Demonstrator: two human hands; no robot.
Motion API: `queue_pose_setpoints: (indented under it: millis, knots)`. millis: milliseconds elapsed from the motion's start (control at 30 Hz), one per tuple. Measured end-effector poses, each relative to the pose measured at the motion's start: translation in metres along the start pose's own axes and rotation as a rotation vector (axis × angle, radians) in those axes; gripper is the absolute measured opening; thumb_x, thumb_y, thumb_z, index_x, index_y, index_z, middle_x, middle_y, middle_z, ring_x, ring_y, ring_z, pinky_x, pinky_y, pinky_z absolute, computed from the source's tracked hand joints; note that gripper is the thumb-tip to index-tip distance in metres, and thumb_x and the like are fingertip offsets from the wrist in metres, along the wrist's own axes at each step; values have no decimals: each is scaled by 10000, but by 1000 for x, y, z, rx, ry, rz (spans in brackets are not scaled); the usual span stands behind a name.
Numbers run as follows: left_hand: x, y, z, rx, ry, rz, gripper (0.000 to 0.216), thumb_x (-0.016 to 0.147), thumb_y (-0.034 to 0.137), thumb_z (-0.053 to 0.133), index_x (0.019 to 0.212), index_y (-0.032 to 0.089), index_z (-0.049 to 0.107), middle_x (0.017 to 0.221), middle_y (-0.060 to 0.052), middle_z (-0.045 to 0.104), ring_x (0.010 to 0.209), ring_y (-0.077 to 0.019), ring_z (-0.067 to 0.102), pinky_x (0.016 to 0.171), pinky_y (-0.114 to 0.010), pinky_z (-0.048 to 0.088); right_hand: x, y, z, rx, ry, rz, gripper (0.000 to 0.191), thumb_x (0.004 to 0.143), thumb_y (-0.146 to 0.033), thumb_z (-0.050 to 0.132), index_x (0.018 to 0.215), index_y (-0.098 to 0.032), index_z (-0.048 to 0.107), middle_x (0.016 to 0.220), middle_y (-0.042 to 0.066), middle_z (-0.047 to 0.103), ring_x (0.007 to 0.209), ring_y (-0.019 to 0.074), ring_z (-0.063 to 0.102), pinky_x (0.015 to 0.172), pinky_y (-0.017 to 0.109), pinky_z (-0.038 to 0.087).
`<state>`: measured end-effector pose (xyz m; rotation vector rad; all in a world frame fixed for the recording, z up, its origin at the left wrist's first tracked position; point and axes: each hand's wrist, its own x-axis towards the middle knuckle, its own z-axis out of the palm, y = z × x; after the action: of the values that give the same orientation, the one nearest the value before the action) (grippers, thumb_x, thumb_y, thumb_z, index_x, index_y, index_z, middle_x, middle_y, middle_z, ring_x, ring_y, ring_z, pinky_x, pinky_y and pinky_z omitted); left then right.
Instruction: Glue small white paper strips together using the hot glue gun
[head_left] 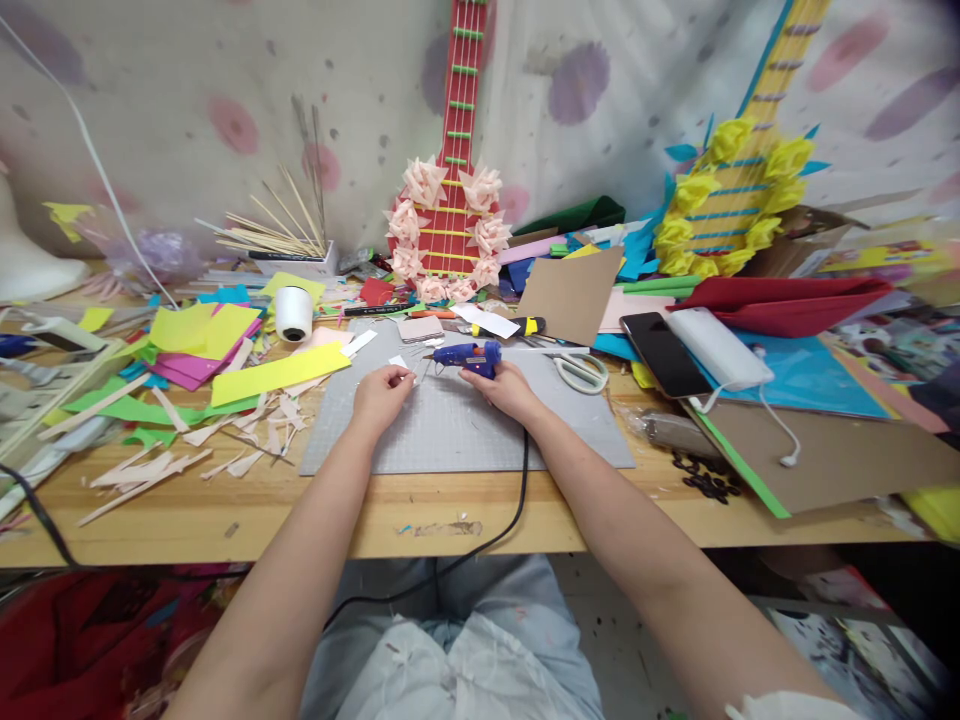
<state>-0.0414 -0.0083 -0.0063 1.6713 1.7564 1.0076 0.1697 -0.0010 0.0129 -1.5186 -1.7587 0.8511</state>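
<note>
My right hand (504,388) is wrapped round the handle of a blue hot glue gun (466,355), whose nozzle points left. A clear glue stick (544,351) sticks out of its rear, and a black cord (523,480) hangs over the table's front edge. Facing the nozzle, my left hand (384,392) pinches a small white piece (397,362) that looks like paper; its lower part is hidden by the fingers. Both hands are above a grey cutting mat (450,440). Scissors with pale handles (582,374) lie to the right of the glue gun.
A red paper guitar with pink flowers (446,225) stands at the back; a yellow one (720,200) is at right. Coloured paper (202,335) and scraps (262,435) cover the left. A utility knife (529,326), phone (660,350) and white power bank (720,348) lie right.
</note>
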Motion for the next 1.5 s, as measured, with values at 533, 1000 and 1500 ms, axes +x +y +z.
queue_pose_setpoints:
  millis: [533, 1000, 1500]
  knots:
    - [0, 0, 0, 7, 4, 0, 277, 694, 420, 509, 744, 182, 641, 565, 9, 563, 535, -115, 481, 523, -232, 317, -2, -1, 0, 6, -38, -31, 411, 677, -556, 553, 799, -175, 645, 609, 20, 602, 642, 148, 562, 614, 247, 420]
    - [1, 2, 0, -185, -4, -18, 288, 667, 427, 549, 739, 166, 645, 567, 7, 565, 514, -102, 465, 506, -224, 331, 0, 2, -1, 21, 2, -29, 418, 658, -548, 570, 815, -170, 655, 627, 28, 616, 678, 165, 578, 628, 254, 432]
    - [0, 7, -16, -725, 188, -144, 293, 607, 374, 607, 776, 136, 634, 505, 43, 462, 389, -43, 331, 377, -206, 237, 23, 42, -33, -256, 279, 115, 584, 627, -636, 542, 960, -165, 633, 888, 107, 656, 806, 228, 593, 704, 328, 422]
